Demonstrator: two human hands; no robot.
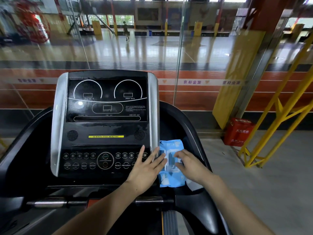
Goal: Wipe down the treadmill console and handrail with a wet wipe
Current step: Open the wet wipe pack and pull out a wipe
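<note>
Here, your two hands meet over the wet wipe pack (171, 162), which lies on the black side ledge just right of the treadmill console (105, 126), its left edge touching the console's silver trim (153, 109). Beyond your right hand (190, 165) the ledge curves away into the right handrail (191, 126), and past that the grey floor is open up to a red box (237, 132) and a yellow steel frame (277, 107). Ahead of both hands a glass wall closes off the sports hall.

Your left hand (146, 168) reaches across from the console side, open and flat, fingers spread; its fingertips overlap the number buttons (124, 155) and the pack's left edge. Your right hand comes in from the other side, palm down, fingers bent onto the white flap at the pack's middle; you cannot tell whether they pinch anything. Both forearms are bare.

The pack is soft light-blue plastic, crinkled, rectangular. The console is glossy black with white dial outlines, round speaker grilles, a yellow strip and rounded brushed-metal sides. Below your left wrist a chrome-and-black bar (55, 203) runs across the front.
</note>
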